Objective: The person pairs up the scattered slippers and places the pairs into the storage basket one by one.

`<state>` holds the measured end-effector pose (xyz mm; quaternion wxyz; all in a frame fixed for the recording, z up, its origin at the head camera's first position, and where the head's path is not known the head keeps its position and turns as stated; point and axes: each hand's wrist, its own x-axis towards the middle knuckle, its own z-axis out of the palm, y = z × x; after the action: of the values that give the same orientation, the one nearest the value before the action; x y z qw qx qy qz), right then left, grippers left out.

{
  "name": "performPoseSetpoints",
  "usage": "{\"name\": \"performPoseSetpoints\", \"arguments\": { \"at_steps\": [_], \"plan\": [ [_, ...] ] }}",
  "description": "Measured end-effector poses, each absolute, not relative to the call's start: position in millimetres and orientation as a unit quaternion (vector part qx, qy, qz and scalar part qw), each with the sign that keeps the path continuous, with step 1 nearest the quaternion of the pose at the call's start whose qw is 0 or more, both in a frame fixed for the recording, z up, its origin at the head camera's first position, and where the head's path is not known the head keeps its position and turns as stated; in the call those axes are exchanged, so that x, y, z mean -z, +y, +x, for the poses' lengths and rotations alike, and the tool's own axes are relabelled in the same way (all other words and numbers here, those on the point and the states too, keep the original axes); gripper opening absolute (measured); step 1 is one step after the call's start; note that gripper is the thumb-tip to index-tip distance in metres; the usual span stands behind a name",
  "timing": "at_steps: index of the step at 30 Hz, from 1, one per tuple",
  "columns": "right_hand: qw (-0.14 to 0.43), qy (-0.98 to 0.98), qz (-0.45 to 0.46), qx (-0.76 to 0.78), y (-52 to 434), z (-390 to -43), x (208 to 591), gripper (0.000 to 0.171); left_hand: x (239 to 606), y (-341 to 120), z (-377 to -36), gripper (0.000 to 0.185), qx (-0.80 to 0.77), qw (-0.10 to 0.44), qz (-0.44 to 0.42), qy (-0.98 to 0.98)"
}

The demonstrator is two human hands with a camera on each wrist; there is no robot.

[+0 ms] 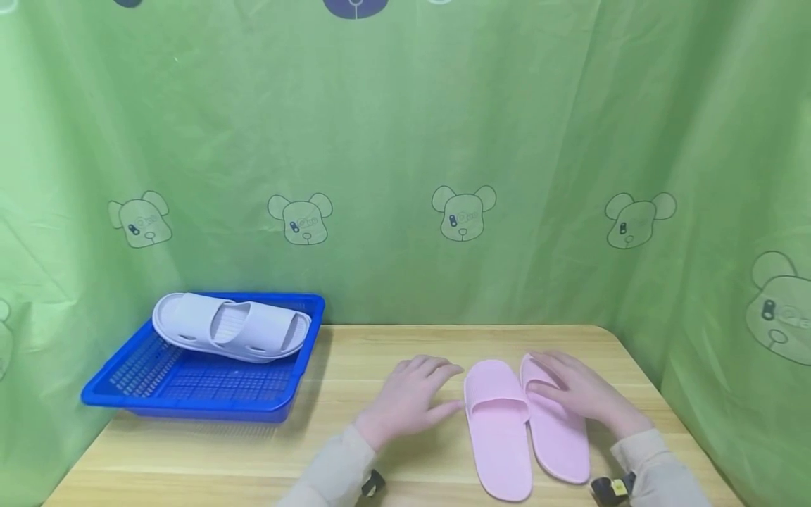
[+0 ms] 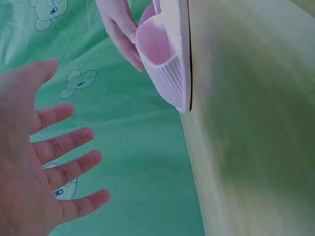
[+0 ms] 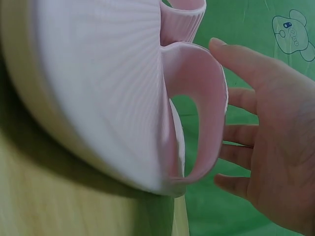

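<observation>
Two pink slippers lie side by side on the table, toes pointing away: the left slipper [image 1: 500,451] and the right slipper [image 1: 562,447]. Over the right one's strap is my right hand [image 1: 579,389]. In the right wrist view its fingers [image 3: 241,135] are extended along the strap [image 3: 212,118], the thumb tip at its edge; firm contact is unclear. My left hand [image 1: 412,398] hovers left of the left slipper, fingers spread and holding nothing. The left wrist view shows that palm [image 2: 22,172] apart from the ribbed pink strap [image 2: 170,78].
At the back left stands a blue plastic basket [image 1: 184,401] with perforated sides. A pair of pale lilac slippers [image 1: 196,320] lies across its far part. The wooden table [image 1: 380,338] ends at a green curtain [image 1: 380,141] printed with bear faces, which also hangs on both sides.
</observation>
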<state>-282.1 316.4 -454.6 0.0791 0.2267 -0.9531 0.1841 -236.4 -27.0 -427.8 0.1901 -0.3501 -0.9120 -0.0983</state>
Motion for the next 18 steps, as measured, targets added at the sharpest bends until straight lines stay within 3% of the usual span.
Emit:
{"name": "performPoseSetpoints", "arguments": {
  "at_steps": [18],
  "plan": [
    [0.048, -0.953, 0.215, -0.207, 315.5, -283.1, 454.9, 0.073, 423.5, -2.6, -245.6, 0.063, 0.13, 0.115, -0.327, -0.929]
  ]
}}
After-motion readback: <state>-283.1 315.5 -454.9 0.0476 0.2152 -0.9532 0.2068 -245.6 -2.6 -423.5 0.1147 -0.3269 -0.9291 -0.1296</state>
